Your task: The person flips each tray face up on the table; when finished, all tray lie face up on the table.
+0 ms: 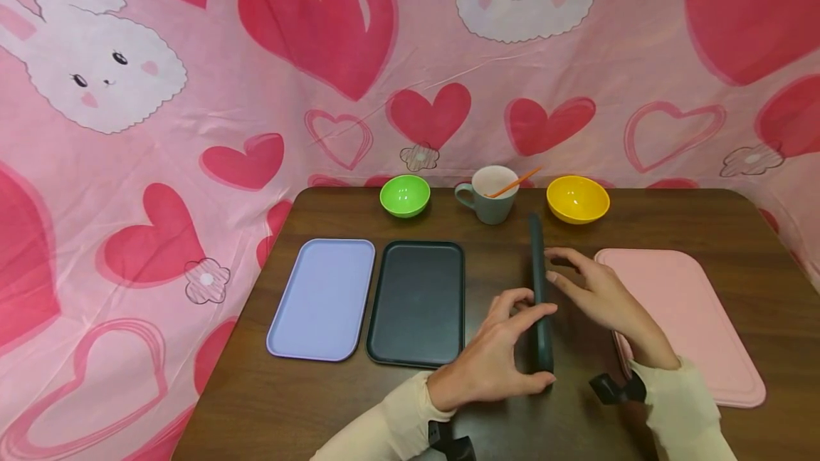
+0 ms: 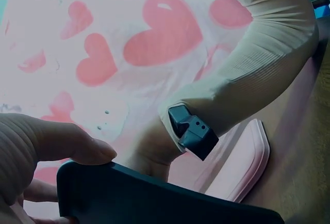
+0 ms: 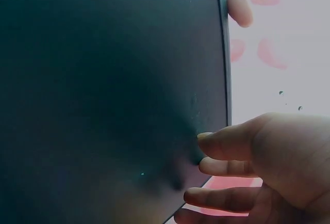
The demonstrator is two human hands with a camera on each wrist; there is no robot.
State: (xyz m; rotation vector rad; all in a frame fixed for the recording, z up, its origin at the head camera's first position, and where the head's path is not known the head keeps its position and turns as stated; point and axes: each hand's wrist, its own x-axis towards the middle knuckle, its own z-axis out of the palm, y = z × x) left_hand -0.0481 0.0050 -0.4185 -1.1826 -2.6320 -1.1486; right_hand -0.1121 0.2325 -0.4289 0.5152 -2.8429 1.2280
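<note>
Decent gap left of the upright tray (image 1: 539, 283), though the left hand (image 1: 493, 358) kinda plugs its near end. Mug (image 1: 489, 208) and yellow bowl (image 1: 578, 202) block behind the tray, right hand (image 1: 605, 294) blocks right.

From here I see the left hand (image 2: 26, 146) gripping a dark tray (image 2: 154, 198); beyond it, a pale sleeve (image 2: 258, 69) with a black device (image 2: 195, 133), a pink tray (image 2: 241, 162) on the desk (image 2: 296, 157), heart-print cloth (image 2: 116, 43).

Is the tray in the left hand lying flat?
No, the held dark tray is upright, its thin edge showing in the head view.
</note>
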